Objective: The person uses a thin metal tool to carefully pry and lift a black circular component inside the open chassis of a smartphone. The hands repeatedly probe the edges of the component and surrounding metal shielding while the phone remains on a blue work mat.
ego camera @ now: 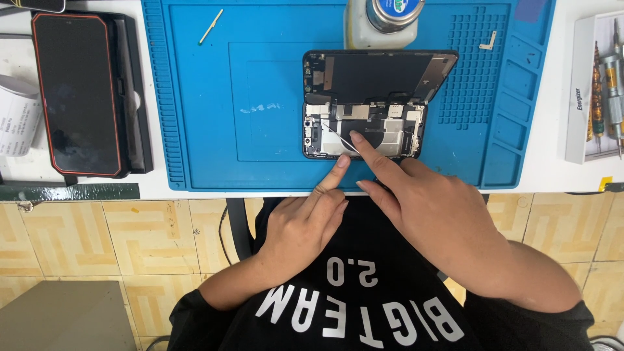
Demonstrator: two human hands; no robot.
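An opened smartphone [364, 130] lies on a blue work mat [208, 117], its screen panel [377, 75] folded back and leaning away from the body. My right hand [429, 208] presses its index fingertip on the dark part in the middle of the phone's inside, beside a thin white strip [335, 135]. My left hand [309, 227] points its index finger at the phone's near edge and touches it; the other fingers are curled. Neither hand holds a tool.
A rugged black phone with an orange rim [78, 91] lies at left on a dark stand. A white bottle with a metal cap [383, 19] stands behind the open phone. A tool tray with screwdrivers [601, 91] is at right. A thin stick [210, 26] lies on the mat.
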